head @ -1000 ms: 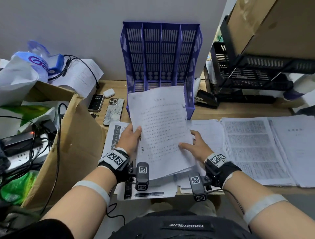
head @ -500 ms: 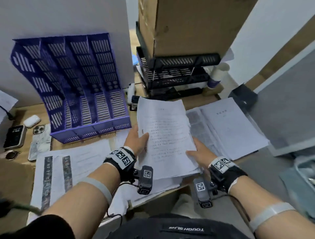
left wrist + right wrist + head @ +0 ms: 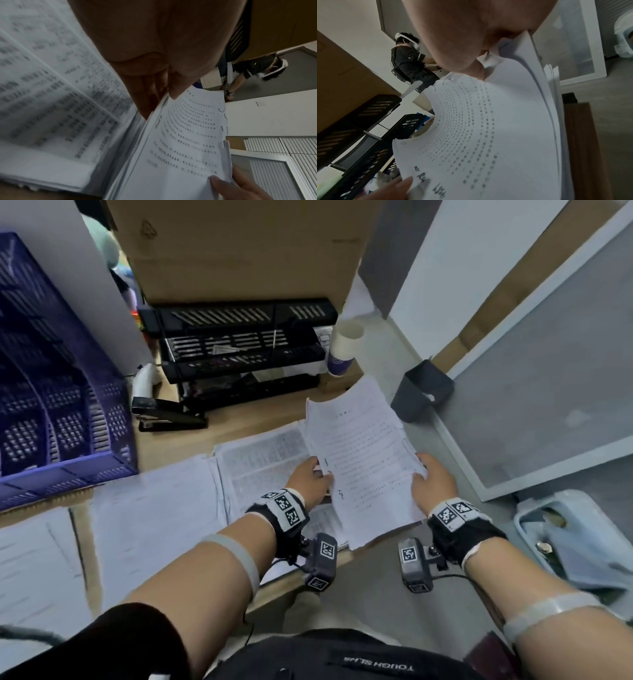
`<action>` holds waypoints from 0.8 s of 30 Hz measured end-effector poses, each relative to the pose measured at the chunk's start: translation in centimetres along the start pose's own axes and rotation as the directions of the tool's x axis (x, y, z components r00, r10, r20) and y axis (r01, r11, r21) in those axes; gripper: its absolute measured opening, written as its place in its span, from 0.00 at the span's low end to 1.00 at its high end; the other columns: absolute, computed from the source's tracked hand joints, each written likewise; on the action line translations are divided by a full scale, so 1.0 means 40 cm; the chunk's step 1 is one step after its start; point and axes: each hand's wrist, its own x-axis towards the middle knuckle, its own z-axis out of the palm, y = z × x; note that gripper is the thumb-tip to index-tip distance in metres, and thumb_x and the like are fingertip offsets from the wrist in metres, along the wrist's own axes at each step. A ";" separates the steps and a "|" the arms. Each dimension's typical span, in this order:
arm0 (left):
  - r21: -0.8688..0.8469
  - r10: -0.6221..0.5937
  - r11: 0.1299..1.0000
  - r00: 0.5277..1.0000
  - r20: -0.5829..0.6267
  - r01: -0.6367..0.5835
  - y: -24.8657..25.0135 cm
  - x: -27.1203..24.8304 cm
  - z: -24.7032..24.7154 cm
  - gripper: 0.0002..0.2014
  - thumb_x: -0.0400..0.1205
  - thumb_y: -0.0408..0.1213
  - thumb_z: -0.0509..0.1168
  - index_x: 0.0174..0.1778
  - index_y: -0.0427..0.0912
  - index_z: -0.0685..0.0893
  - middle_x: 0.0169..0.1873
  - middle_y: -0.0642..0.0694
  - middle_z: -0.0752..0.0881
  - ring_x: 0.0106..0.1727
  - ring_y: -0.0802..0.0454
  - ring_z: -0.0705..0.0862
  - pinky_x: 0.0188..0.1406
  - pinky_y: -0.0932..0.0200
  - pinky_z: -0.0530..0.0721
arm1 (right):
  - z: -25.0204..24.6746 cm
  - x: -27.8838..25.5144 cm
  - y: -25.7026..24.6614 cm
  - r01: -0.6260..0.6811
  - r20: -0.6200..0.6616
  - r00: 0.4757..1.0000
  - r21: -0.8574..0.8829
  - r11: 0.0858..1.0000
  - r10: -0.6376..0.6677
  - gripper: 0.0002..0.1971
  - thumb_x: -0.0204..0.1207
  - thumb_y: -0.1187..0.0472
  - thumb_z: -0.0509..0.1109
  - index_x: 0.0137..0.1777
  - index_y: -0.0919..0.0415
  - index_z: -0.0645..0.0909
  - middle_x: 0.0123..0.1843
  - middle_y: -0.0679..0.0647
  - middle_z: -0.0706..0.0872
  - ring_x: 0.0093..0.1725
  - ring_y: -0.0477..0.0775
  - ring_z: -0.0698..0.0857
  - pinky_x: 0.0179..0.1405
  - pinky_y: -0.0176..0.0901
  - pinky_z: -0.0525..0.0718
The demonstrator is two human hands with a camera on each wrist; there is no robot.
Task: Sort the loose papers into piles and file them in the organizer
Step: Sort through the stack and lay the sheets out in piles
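A: So both hands are on that sheaf of papers (image 3: 359, 467), right of centre in the frame. Left hand (image 3: 310, 479) has its fingers (image 3: 149, 97) clamped on the left edge, thumb on top.

B: Yep, and the right hand (image 3: 433, 477) is pinching the right edge the same way, fingers underneath. The sheaf is lifted and tilted, hanging over the right end of the worktop (image 3: 246, 419).

A: Where's the organizer?

B: The blue organizer (image 3: 51, 405) stands at far left of the frame, well apart from the sheaf. Paper piles (image 3: 154, 508) lie flat between them, with a black stapler (image 3: 168, 414) and black stacked trays (image 3: 239, 350) behind, upper centre.
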 end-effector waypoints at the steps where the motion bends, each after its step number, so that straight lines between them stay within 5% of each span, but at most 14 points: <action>1: -0.037 -0.027 0.999 0.998 0.051 0.029 0.005 0.005 0.015 0.20 0.86 0.28 0.61 0.75 0.43 0.73 0.66 0.38 0.86 0.61 0.40 0.86 0.54 0.48 0.90 | -0.007 0.017 0.001 -0.001 -0.020 1.000 -0.015 1.000 0.001 0.22 0.78 0.72 0.56 0.69 0.54 0.77 0.60 0.59 0.85 0.52 0.59 0.81 0.53 0.41 0.74; 5: 0.012 -0.087 0.996 0.995 0.047 0.087 -0.005 0.006 0.005 0.33 0.85 0.36 0.66 0.85 0.50 0.60 0.71 0.46 0.78 0.70 0.43 0.80 0.64 0.47 0.84 | 0.014 0.050 -0.017 -0.005 -0.093 0.996 -0.237 0.972 -0.017 0.28 0.75 0.67 0.62 0.75 0.51 0.70 0.68 0.61 0.79 0.68 0.67 0.75 0.66 0.61 0.77; 8: -0.037 -0.073 0.997 0.988 -0.136 0.069 -0.033 -0.019 -0.079 0.25 0.85 0.34 0.66 0.79 0.44 0.71 0.70 0.39 0.80 0.67 0.39 0.83 0.63 0.43 0.85 | 0.084 0.037 -0.070 0.090 0.029 0.996 -0.127 0.988 -0.087 0.24 0.76 0.68 0.64 0.72 0.54 0.73 0.67 0.62 0.80 0.69 0.65 0.75 0.68 0.55 0.75; 10: -0.057 -0.028 0.998 0.951 -0.307 0.011 -0.070 -0.050 -0.171 0.13 0.85 0.31 0.64 0.64 0.44 0.82 0.63 0.36 0.84 0.61 0.39 0.86 0.57 0.44 0.87 | 0.154 0.002 -0.126 0.174 0.190 0.966 0.016 0.985 -0.174 0.18 0.78 0.68 0.63 0.66 0.55 0.77 0.61 0.58 0.84 0.64 0.59 0.81 0.63 0.47 0.78; 13: 0.005 0.027 1.000 0.815 -0.579 -0.030 -0.138 -0.133 -0.335 0.10 0.83 0.26 0.64 0.49 0.46 0.85 0.51 0.42 0.87 0.55 0.40 0.87 0.55 0.49 0.86 | 0.271 -0.089 -0.234 0.232 0.391 0.878 0.159 0.960 -0.277 0.11 0.81 0.65 0.62 0.56 0.52 0.82 0.49 0.50 0.89 0.50 0.52 0.87 0.53 0.45 0.85; 17: 0.101 -0.013 0.981 0.570 -0.821 0.167 -0.241 -0.303 -0.559 0.13 0.80 0.26 0.63 0.58 0.39 0.84 0.55 0.40 0.84 0.56 0.42 0.84 0.56 0.59 0.77 | 0.441 -0.245 -0.381 0.157 0.654 0.688 0.288 0.945 -0.314 0.14 0.80 0.70 0.58 0.54 0.58 0.84 0.47 0.58 0.91 0.40 0.52 0.89 0.49 0.50 0.89; 21: -0.015 -0.194 0.859 0.299 -0.934 0.512 -0.354 -0.495 -0.753 0.24 0.77 0.33 0.67 0.71 0.43 0.78 0.69 0.34 0.77 0.67 0.35 0.80 0.68 0.45 0.79 | 0.590 -0.399 -0.492 0.096 0.823 0.474 0.305 0.947 -0.313 0.09 0.81 0.67 0.64 0.55 0.60 0.84 0.49 0.58 0.89 0.43 0.53 0.90 0.48 0.48 0.89; 24: -0.089 -0.331 0.747 0.253 -0.909 0.659 -0.424 -0.621 -0.863 0.32 0.78 0.36 0.66 0.80 0.42 0.68 0.76 0.33 0.70 0.76 0.32 0.71 0.74 0.38 0.73 | 0.699 -0.496 -0.549 0.045 0.879 0.400 0.266 0.963 -0.261 0.13 0.82 0.63 0.65 0.64 0.61 0.80 0.56 0.59 0.87 0.51 0.54 0.89 0.54 0.51 0.88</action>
